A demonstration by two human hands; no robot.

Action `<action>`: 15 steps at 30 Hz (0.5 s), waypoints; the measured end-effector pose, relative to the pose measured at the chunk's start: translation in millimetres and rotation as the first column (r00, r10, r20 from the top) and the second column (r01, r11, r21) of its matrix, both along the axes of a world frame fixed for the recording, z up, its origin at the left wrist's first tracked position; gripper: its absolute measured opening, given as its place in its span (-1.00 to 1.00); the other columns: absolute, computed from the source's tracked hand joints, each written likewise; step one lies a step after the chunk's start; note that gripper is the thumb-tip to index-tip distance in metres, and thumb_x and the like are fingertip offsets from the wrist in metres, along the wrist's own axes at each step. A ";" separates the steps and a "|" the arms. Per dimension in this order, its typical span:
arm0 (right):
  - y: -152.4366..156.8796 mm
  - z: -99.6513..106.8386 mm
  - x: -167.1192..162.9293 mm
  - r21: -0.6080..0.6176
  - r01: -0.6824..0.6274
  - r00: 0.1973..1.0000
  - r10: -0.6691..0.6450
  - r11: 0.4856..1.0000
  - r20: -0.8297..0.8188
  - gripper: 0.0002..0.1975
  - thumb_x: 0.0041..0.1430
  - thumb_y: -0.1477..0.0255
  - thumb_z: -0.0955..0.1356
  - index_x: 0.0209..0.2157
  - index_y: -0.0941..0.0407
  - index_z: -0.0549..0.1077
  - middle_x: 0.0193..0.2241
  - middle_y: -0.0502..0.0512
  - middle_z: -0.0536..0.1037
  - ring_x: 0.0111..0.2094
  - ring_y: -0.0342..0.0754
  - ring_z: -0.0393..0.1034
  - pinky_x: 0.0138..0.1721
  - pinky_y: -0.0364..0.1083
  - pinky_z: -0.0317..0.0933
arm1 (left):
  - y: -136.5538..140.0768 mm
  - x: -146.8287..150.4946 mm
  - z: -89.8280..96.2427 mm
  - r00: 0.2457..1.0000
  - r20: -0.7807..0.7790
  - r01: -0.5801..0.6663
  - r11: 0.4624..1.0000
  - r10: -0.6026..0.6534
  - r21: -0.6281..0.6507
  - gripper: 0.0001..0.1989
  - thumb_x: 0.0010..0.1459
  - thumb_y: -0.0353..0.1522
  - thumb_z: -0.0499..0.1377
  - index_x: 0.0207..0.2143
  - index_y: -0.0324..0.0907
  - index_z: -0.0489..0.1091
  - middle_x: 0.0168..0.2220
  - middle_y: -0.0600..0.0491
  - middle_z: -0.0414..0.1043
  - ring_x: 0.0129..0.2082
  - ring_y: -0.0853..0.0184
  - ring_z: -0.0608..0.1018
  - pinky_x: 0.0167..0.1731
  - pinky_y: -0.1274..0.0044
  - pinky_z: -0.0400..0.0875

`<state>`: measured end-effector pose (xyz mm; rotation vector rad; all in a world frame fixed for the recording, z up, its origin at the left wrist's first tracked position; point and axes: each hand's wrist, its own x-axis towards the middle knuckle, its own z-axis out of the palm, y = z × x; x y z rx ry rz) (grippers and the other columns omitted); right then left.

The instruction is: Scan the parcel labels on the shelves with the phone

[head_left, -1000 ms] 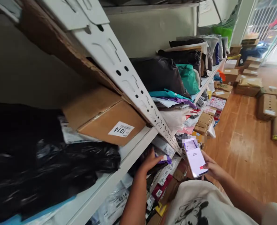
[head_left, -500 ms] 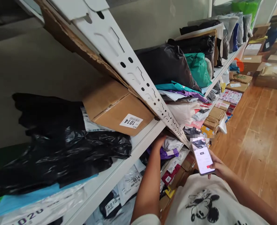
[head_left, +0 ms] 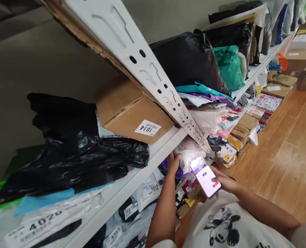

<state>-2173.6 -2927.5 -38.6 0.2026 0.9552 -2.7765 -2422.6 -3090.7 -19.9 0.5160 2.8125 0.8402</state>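
My right hand (head_left: 226, 182) is closed round a smartphone (head_left: 206, 177), screen up, the thumb on the lower part of the lit display. Below the upper shelf board, my left hand (head_left: 173, 163) grips the near edge of a white plastic parcel bag (head_left: 187, 151), its thumb on top; some of its fingers are hidden. The phone is close to the parcel and overlaps its near end from this angle. A purple bag (head_left: 179, 173) lies beneath the parcel, beside my left wrist.
A white perforated shelf post (head_left: 155, 75) slants across the view. On the upper shelf (head_left: 153, 151) lie a cardboard box (head_left: 139, 117) labelled 1014 and a black plastic bag (head_left: 77, 148). Labelled parcels (head_left: 151, 189) fill the level below. More boxes (head_left: 246, 124) line the wooden floor (head_left: 292, 137).
My left hand has come into view from under the shelf, now holding the white parcel bag, which shows more. The phone has moved left towards it. The camera view has shifted slightly.
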 end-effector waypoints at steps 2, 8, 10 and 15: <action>3.6 0.3 -18.5 0.038 -0.022 1.000 0.023 0.999 -0.015 -0.28 0.04 0.24 0.49 0.24 -0.03 0.29 -0.31 0.02 0.58 -0.54 -0.10 0.46 -0.71 -0.25 0.22 | 2.9 1.9 0.3 1.000 -0.002 0.011 0.999 -0.011 -0.036 -0.38 0.17 -0.34 0.04 0.31 -0.04 0.21 0.28 -0.02 0.36 0.38 0.11 0.22 0.36 0.25 0.13; 46.7 8.6 -48.8 0.212 -0.140 0.988 0.149 0.967 -0.029 -0.38 0.18 -0.01 0.43 0.15 0.01 0.35 -0.38 0.00 0.55 -0.55 -0.07 0.45 -0.72 -0.21 0.27 | 12.8 5.5 -4.0 0.998 0.032 -0.055 0.998 0.056 -0.027 -0.46 0.16 -0.36 0.08 0.22 -0.04 0.33 0.24 0.00 0.40 0.33 0.09 0.31 0.34 0.29 0.16; 64.5 12.8 -55.8 0.264 -0.191 0.978 0.205 0.945 -0.026 -0.37 0.18 -0.05 0.42 0.15 0.00 0.35 -0.37 0.00 0.55 -0.56 -0.07 0.47 -0.73 -0.21 0.28 | 15.4 4.4 -5.2 0.996 0.045 -0.077 0.997 0.078 -0.032 -0.50 0.15 -0.37 0.10 0.17 -0.09 0.37 0.20 -0.04 0.44 0.30 0.08 0.35 0.31 0.29 0.18; 93.3 21.1 -80.5 0.363 -0.288 0.947 0.321 0.886 -0.031 -0.25 0.15 -0.18 0.37 0.18 0.03 0.32 -0.41 0.02 0.55 -0.57 -0.03 0.47 -0.76 -0.18 0.27 | 18.4 0.5 -5.2 0.989 0.088 -0.119 0.992 0.123 -0.043 -0.64 0.14 -0.36 0.11 -0.02 -0.18 0.48 0.03 -0.11 0.55 0.11 0.07 0.52 0.19 0.34 0.31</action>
